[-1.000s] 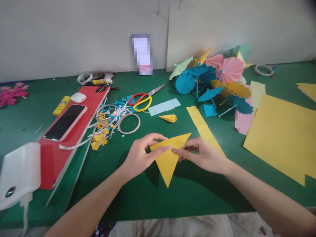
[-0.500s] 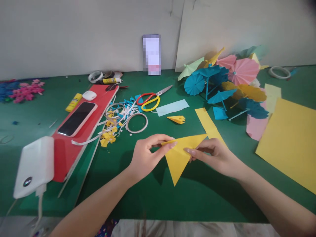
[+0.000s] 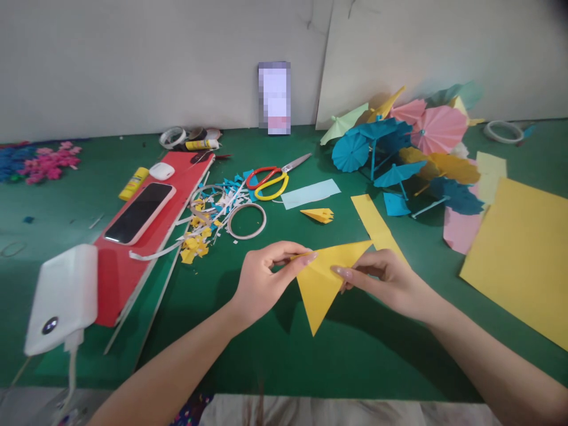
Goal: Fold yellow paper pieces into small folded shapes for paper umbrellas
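Note:
A yellow sheet of paper folded to a triangle (image 3: 320, 290) is held up over the green table, one point hanging down. My left hand (image 3: 270, 275) pinches its upper left corner between thumb and fingers. On the right edge, my right hand (image 3: 381, 278) grips it with the thumb in front and the fingertips mostly hidden behind. Just beyond the triangle lie a small pleated yellow paper piece (image 3: 318, 215), a yellow paper strip (image 3: 377, 225) and a pale blue strip (image 3: 310, 194).
Scissors (image 3: 271, 183) and a tape roll (image 3: 247, 222) lie beside paper scraps (image 3: 195, 245). Paper umbrellas (image 3: 439, 130) crowd the back right, above a large yellow sheet (image 3: 523, 260). At left are a phone (image 3: 139, 214) on a red board (image 3: 106, 296) and a white power bank (image 3: 62, 299).
The view has shifted very slightly. Both hands keep the same hold on the folded yellow paper, with no clear movement.

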The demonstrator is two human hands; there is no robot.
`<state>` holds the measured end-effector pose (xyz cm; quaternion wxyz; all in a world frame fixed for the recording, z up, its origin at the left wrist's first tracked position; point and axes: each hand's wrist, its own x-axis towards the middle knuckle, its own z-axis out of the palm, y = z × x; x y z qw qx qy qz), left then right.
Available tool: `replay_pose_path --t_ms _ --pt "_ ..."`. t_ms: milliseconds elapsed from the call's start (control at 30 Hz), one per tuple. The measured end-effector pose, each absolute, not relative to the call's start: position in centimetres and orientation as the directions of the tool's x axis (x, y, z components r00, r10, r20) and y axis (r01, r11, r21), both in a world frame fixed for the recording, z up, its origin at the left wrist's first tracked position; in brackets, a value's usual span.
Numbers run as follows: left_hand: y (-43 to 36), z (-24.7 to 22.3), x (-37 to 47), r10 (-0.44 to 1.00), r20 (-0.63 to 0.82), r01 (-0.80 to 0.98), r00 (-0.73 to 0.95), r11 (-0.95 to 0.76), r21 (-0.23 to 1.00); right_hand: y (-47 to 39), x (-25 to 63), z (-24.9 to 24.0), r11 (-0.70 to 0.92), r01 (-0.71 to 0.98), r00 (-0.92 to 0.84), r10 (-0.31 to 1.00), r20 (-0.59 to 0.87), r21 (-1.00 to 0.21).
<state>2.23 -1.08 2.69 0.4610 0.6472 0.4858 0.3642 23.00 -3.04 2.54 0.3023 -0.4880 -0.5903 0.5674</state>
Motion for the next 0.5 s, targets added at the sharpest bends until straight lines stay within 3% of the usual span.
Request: replay_pose_path --t_ms 500 --pt "-1.06 2.93 2.33 0.967 0.012 0.321 0.255 -0.097 0.942 -3.01 23.05 2.7 -0.143 0.247 -0.348 0.91 -0.225 -0.958"
